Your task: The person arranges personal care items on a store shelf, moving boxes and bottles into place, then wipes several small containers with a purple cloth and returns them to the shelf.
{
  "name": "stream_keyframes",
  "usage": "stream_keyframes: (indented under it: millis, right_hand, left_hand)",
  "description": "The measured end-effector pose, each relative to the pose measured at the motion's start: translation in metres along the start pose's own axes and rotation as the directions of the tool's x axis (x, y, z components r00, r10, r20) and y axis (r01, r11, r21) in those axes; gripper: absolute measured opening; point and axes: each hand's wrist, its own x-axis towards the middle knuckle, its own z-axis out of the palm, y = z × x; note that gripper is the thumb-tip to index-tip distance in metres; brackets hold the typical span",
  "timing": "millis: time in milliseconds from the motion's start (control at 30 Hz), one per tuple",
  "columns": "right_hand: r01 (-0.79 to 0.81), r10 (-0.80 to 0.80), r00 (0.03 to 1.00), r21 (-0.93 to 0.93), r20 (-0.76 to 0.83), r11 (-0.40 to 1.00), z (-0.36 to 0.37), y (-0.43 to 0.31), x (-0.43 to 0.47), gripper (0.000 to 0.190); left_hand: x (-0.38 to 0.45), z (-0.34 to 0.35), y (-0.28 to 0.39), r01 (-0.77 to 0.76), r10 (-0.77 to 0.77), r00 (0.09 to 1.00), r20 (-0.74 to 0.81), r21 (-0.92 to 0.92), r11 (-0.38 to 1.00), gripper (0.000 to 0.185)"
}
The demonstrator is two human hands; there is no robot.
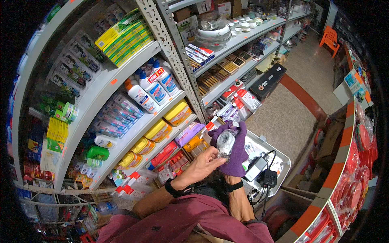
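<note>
A white-grey round item [225,141] in clear plastic wrap rests in my right hand [237,156], which wears a purple cloth glove. The gloved fingers curl up around both sides of it. My left hand [202,164] is bare, and its fingertips pinch the lower end of the wrap. What exactly the item is, I cannot tell. Below and to the right of the glove is a white plastic bin [284,170]. On it lie a white box-shaped device [256,168] and a black power adapter [270,177] with cables.
Metal shelves at left hold pump-less cleaner bottles [142,97], yellow-lidded tubs [158,130] and toothbrush packs [120,114]. White crockery [243,25] stands on the back shelf. A long black box [269,80] lies by the aisle, and an orange chair [329,41] stands farther off.
</note>
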Motion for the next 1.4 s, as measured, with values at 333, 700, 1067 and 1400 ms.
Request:
stream_keyframes:
  millis: [333, 700, 1067, 1400]
  right_hand:
    - [0.295, -0.199, 0.955, -0.663, 0.218, 0.688, 0.008, 0.002, -0.03, 0.104]
    - [-0.311, 0.324, 0.946, 0.253, -0.012, 0.916, 0.017, -0.005, -0.019, 0.054]
    - [0.139, 0.022, 0.961, -0.552, 0.275, 0.822, 0.02, -0.024, -0.034, 0.086]
    - [-0.036, 0.219, 0.935, -0.539, 0.279, 0.842, 0.018, -0.007, -0.033, 0.074]
  left_hand:
    - [0.001, -0.013, -0.004, -0.263, 0.456, 0.857, -0.241, 0.557, 0.788, 0.02]
    - [-0.03, -0.025, 0.014, -0.361, 0.36, 0.923, 0.135, 0.631, 0.687, 0.038]
    - [0.005, -0.064, 0.01, -0.076, 0.1, 0.992, 0.082, -0.25, 0.965, 0.076]
    - [-0.001, -0.054, 0.006, -0.227, 0.191, 0.97, -0.151, -0.276, 0.934, 0.052]
